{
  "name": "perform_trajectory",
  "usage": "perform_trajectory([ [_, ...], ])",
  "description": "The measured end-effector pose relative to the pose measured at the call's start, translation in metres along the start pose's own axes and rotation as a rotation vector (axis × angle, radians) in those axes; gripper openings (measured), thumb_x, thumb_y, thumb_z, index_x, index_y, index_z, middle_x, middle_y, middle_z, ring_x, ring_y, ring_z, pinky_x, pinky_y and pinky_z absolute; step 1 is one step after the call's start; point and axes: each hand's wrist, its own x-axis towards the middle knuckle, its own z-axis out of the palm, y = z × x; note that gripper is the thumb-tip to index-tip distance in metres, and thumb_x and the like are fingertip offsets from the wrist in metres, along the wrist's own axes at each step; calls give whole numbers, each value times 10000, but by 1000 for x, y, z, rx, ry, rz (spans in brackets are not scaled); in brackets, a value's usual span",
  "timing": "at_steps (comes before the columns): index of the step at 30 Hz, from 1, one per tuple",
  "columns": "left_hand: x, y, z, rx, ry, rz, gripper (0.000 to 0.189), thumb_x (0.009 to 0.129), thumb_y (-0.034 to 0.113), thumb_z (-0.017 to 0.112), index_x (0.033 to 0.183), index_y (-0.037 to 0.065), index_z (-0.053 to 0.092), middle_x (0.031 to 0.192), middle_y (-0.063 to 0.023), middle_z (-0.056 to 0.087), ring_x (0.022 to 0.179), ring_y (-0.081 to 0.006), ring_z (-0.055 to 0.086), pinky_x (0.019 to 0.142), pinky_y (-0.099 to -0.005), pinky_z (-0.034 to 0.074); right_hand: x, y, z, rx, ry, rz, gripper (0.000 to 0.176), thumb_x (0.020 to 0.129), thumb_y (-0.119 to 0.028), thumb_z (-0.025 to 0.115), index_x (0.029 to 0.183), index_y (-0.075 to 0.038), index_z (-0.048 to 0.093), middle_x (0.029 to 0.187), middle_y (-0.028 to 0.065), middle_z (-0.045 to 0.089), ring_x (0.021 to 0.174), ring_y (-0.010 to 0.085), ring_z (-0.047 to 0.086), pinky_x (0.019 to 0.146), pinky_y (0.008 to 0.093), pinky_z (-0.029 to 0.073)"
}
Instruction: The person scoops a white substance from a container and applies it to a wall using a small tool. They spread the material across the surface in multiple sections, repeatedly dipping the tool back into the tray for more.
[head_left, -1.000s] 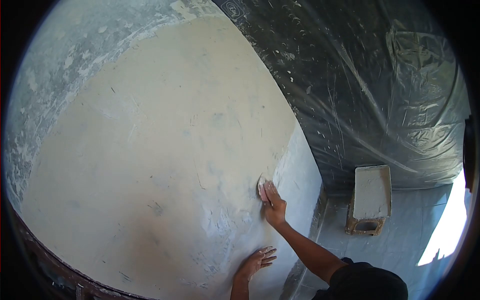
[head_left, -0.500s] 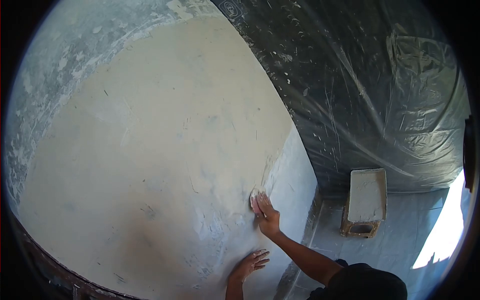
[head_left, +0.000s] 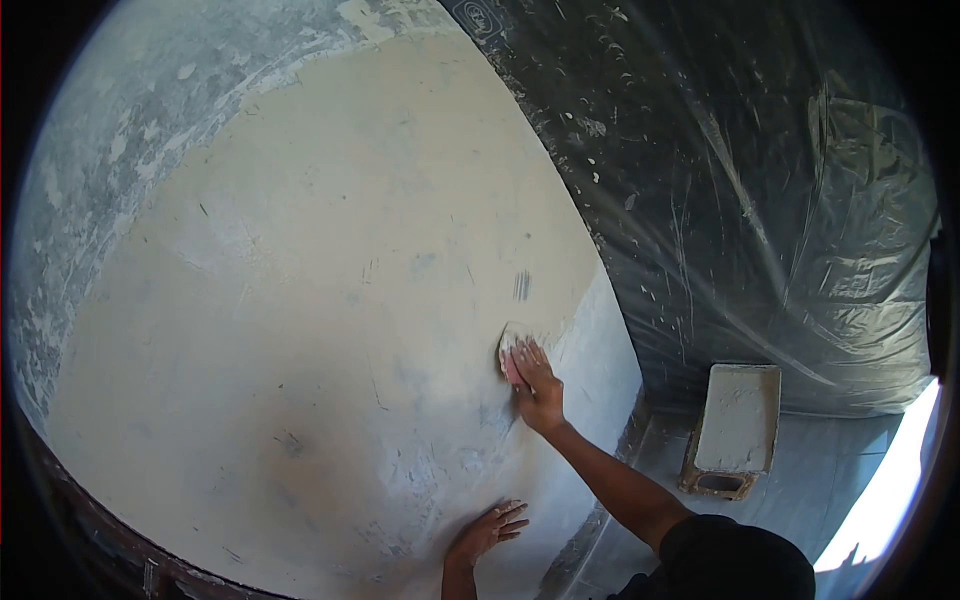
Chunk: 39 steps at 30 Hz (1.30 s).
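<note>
My right hand presses a small pinkish putty scraper, smeared with white paste, against the wall. The palm and fingers cover much of the scraper. Cream-coloured filler coats most of the wall; a paler, whiter strip runs along its right side. Lower down, my left hand lies against the wall with its fingers stretched out and nothing in it. White smears mark its fingers.
Dark plastic sheeting hangs along the right. Below it, a tray of white paste rests on a brown stool on the tiled floor. Rough grey patches border the upper left of the wall.
My right hand has slid up the wall with the scraper. My left hand stays low on the wall. The view has tilted a little, so the tray sits lower in it.
</note>
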Motion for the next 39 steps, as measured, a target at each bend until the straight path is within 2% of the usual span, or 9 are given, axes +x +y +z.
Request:
perform_trajectory([
  [6, 4, -13, -15, -38, -46, 15, 683, 970, 477, 448, 1480, 56, 274, 1517, -126, 333, 1349, -317, 399, 1070, -416, 347, -134, -41, -54, 276, -348, 100, 384, 738, 167, 586, 1073, 2, 677, 1103, 169, 682, 1117, 349, 623, 1003, 426, 468],
  [10, 4, -6, -6, -12, -4, 16, 689, 974, 482, 438, 1486, 58, 255, 1519, -124, 330, 1354, -316, 392, 1080, -422, 334, 38, -5, -52, 37, 135, -23, 396, 800, 178, 551, 1147, 12, 646, 1164, 174, 661, 1140, 305, 614, 987, 361, 476],
  [15, 7, -10, -5, 11, 60, 7, 689, 977, 485, 434, 1485, 57, 251, 1519, -120, 332, 1355, -312, 392, 1083, -421, 327, 110, 37, -22, 10, 209, -12, 461, 810, 166, 513, 1228, -7, 603, 1254, 172, 613, 1205, 306, 568, 1042, 339, 424],
  [20, 10, -11, -4, 49, 68, 29, 559, 1038, 303, 356, 1506, 56, 175, 1518, -119, 340, 1352, -277, 407, 1070, -378, 352, -82, -12, -22, 78, -149, 77, 525, 709, 167, 580, 1198, -22, 624, 1226, 190, 619, 1237, 377, 524, 1087, 466, 371],
  [23, 13, -22, -12, 124, 61, -8, 678, 991, 470, 418, 1491, 53, 229, 1532, -118, 308, 1386, -300, 345, 1097, -429, 301, -166, -44, -60, 374, -463, 201, 441, 726, 194, 550, 1110, -1, 646, 1124, 160, 675, 1125, 344, 619, 981, 416, 486],
  [27, 9, -13, -3, 67, 63, 40, 685, 990, 476, 416, 1494, 53, 224, 1526, -127, 318, 1379, -304, 357, 1096, -434, 304, -44, -25, -67, 192, -157, 156, 347, 803, 181, 529, 1082, 26, 665, 1104, 166, 684, 1096, 293, 643, 941, 358, 510],
  [29, 8, -7, -2, 50, 70, 14, 563, 1038, 284, 358, 1508, 41, 168, 1507, -105, 363, 1345, -262, 416, 1072, -379, 355, 36, 8, -56, 255, 67, 158, 403, 892, 169, 445, 1218, 0, 611, 1266, 144, 616, 1189, 202, 575, 972, 287, 468],
  [31, 6, -6, -1, 75, 71, 31, 611, 1019, 377, 373, 1501, 47, 194, 1516, -121, 341, 1357, -290, 394, 1082, -406, 334, 98, 22, -44, 274, 217, 181, 472, 905, 174, 417, 1308, -27, 555, 1334, 117, 570, 1228, 177, 532, 989, 264, 450],
  [39, 8, -10, -1, 95, 76, 24, 635, 1007, 425, 402, 1494, 58, 226, 1521, -138, 324, 1367, -308, 379, 1081, -432, 332, -39, -19, -1, -20, -89, -26, 557, 735, 77, 615, 1273, -66, 595, 1297, 175, 578, 1267, 346, 500, 1102, 456, 357],
])
